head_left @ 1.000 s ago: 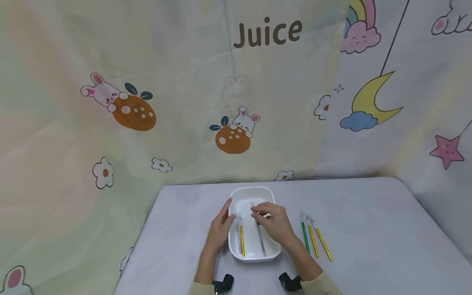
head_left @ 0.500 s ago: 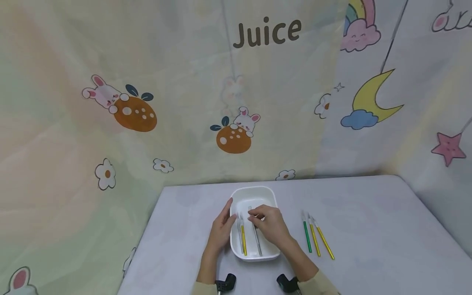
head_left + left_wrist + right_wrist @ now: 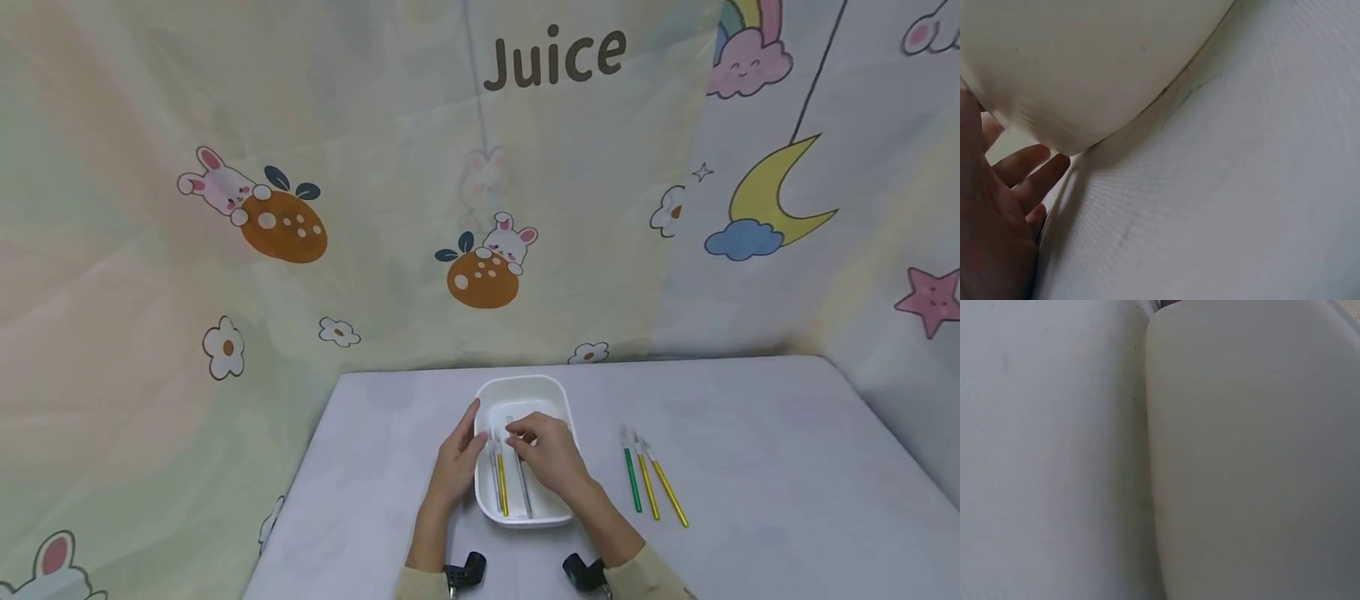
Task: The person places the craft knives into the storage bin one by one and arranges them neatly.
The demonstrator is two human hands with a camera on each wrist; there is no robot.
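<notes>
A white tray (image 3: 491,517) stands on the table, its rim touched by my left hand (image 3: 453,462). The thumb lies over the left rim and the fingers are along the outer wall; the left wrist view shows fingertips (image 3: 1060,164) against that wall. With thumb and forefinger, my right hand (image 3: 553,457) pinches the upper part of a slim silver pen-like stick (image 3: 522,483) in the tray. Left of it, a yellow pen-like stick (image 3: 502,486) lies beside another silver one (image 3: 495,479). In the right wrist view only the tray's outer wall (image 3: 1241,450) and tablecloth show clearly.
Right of the tray lie a green pen-like stick (image 3: 633,479) and two yellow ones, the left yellow stick (image 3: 648,487) and the right yellow stick (image 3: 670,492), all with pale, clear-looking ends. A printed curtain (image 3: 390,208) hangs behind the white table (image 3: 787,467).
My right hand has shifted slightly left within the tray, bringing the silver stick nearer the yellow one. My left hand stays at the rim. The head view has turned slightly.
</notes>
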